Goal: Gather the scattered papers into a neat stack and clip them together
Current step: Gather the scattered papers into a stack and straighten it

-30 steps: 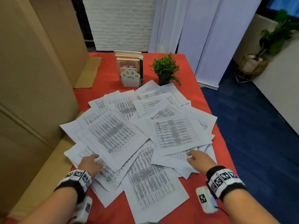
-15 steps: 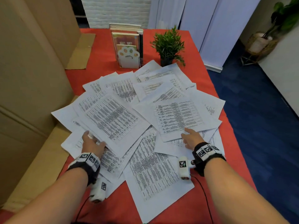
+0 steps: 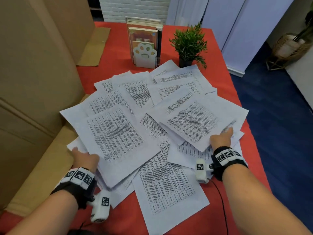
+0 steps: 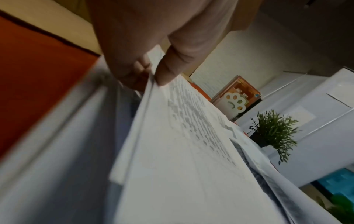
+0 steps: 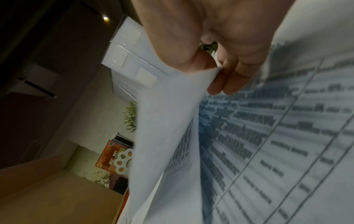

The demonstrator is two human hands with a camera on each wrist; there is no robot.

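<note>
Several white printed papers [image 3: 152, 133] lie overlapping in a loose heap on the red table [image 3: 118, 39]. My left hand [image 3: 84, 158] is at the heap's near-left edge. In the left wrist view, the left hand [image 4: 151, 78] pinches the edge of a few sheets [image 4: 182, 136], thumb on top and fingers beneath. My right hand [image 3: 221, 138] is at the heap's right side, partly under a top sheet. In the right wrist view, the right hand [image 5: 216, 75] holds a lifted sheet [image 5: 168, 121] between thumb and fingers. No clip is in view.
A row of books with a white paw-shaped bookend [image 3: 144, 53] and a small potted plant [image 3: 188, 44] stand behind the heap. Large cardboard boxes [image 3: 33, 82] line the table's left side. The table's right edge drops to blue floor [image 3: 279, 133].
Both hands moved forward along the heap's sides, the right one farther right, and now grip sheet edges. The sheets on the left and right have shifted and lifted slightly.
</note>
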